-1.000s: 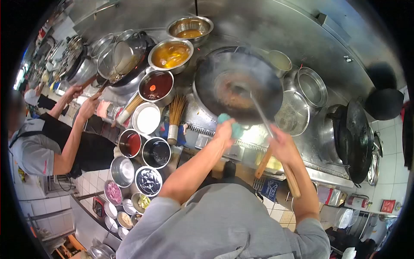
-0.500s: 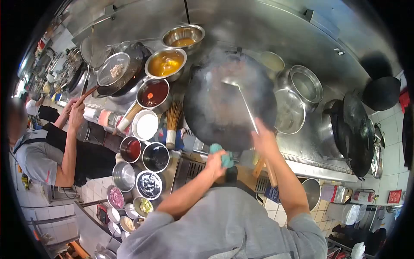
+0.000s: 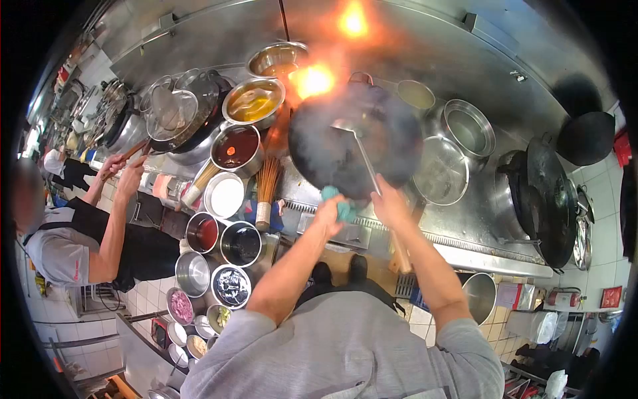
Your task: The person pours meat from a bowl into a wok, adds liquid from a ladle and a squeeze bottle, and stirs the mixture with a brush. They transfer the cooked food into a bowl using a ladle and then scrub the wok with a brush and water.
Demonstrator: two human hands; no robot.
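Note:
A large dark wok (image 3: 392,156) stands in front of me with steam over it, so its contents are hard to make out. My left hand (image 3: 329,214) grips a green cloth (image 3: 345,209) at the wok's near edge. My right hand (image 3: 390,201) is closed round the handle of a metal ladle (image 3: 365,158), whose bowl is inside the wok. Bright flame (image 3: 312,80) flares at the wok's far left edge, with a second glow (image 3: 353,20) on the metal wall behind.
Left of the wok stand bowls of yellow liquid (image 3: 253,102) and dark red sauce (image 3: 236,150), and a bamboo brush (image 3: 267,189). Metal pots (image 3: 441,171) stand at the right. A co-worker (image 3: 73,243) at the left handles a strainer over another wok.
Flames have appeared behind the wok. The wok's near edge has shifted up and away. My right hand and the ladle have moved left. The co-worker's hands have shifted slightly.

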